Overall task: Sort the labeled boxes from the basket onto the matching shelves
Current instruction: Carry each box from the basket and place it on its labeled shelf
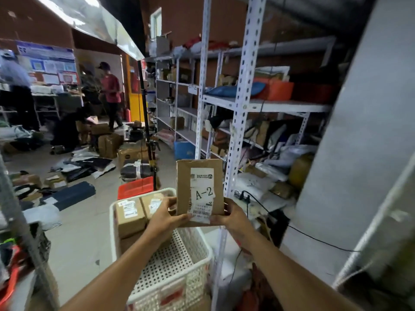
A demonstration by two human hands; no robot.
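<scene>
Cluttered storeroom, concrete floor (89, 223) strewn with parcels and poly bags at left and far left. White perforated-steel shelving (238, 122) stands right of centre, its tiers stuffed with bags, cartons and an orange bin (275, 89). People work in the far left background, blurred.

Near centre, both hands hold up a flat cardboard box (199, 189), upright, label facing the camera, printed "A-2" with a barcode below. Left hand (165, 217) grips the box's lower left edge, thumb across the front near the label's bottom, fingers curled behind. Right hand (233, 217) grips the lower right corner, thumb on the front, fingers wrapped behind. Box sits above the far right corner of the basket, just in front of the shelving upright.

White perforated plastic basket (179, 272) is below the hands, on the floor near the shelf post. Two more brown labeled boxes (131, 217) lie side by side in its far left end; label text on them too small to read. Red crate (135, 187) just beyond the basket. Black cable (314, 237) runs along the right.
</scene>
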